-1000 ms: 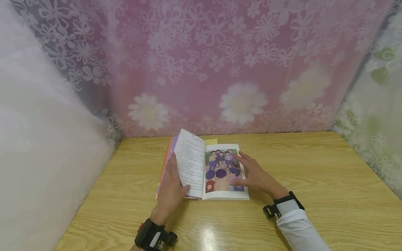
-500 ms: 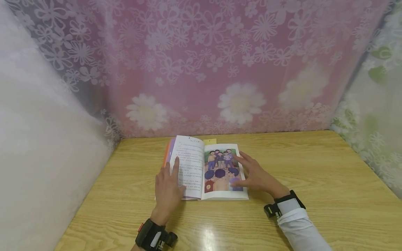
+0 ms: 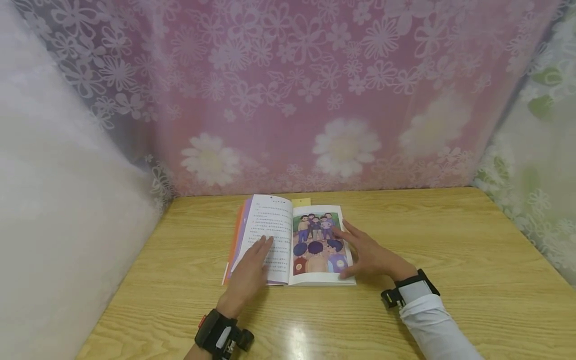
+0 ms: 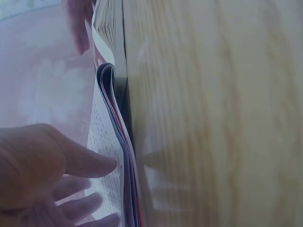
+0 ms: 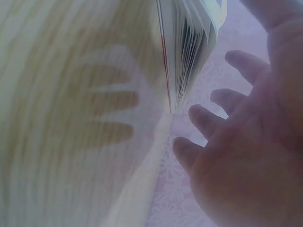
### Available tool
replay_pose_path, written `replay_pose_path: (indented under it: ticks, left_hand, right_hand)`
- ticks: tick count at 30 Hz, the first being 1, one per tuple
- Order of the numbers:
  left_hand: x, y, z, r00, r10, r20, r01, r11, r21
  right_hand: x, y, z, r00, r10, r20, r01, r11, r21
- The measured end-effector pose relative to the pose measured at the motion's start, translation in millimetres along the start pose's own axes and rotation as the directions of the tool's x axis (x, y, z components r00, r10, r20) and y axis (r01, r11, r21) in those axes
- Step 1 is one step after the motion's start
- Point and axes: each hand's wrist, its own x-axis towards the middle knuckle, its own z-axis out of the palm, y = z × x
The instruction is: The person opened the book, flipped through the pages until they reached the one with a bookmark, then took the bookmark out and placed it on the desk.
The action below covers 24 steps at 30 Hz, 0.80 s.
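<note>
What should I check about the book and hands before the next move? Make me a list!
1. Book open on the table: ok.
2. Left hand over the text page: ok.
3. Right hand at the picture page's outer edge: ok.
4. Right hand touching that page: cannot tell.
5. Text page lying flat: not ok, it's curved.
6. Yellow piece attached to the book: cannot tell.

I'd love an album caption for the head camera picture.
An open book on a wooden table, left hand over the text page, right hand beside the illustration.
</note>
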Motion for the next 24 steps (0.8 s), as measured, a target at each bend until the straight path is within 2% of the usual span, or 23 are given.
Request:
replay_pose_path:
  ticks: [5, 9, 20, 24]
  left_hand:
    - [-2.2, -3.2, 0.4, 0.997, 0.040, 0.058, -0.040, 0.999, -0.008]
    - [-2.5, -3.8, -2.4, 0.997, 0.052, 0.065, -0.054, 0.998, 0.025]
    - [-3.1, -3.0, -7.8, 0.997, 0.003, 0.080, -0.009, 0.997, 0.073]
    - [-1.7, -2.3, -8.6, 0.994, -0.043, 0.097, 0.037, 0.998, 0.057]
  right_hand:
    - [4.0, 2.5, 2.3, 0.999, -0.031, 0.014, 0.032, 0.999, -0.023]
    - [8.2, 3.5, 4.6, 0.999, -0.052, 0.010, 0.052, 0.998, -0.029]
    - [13.0, 1.0, 6.9, 0.998, -0.052, -0.038, 0.051, 0.998, -0.035]
    - [14.7, -0.5, 7.4, 0.995, -0.068, -0.077, 0.067, 0.998, -0.017]
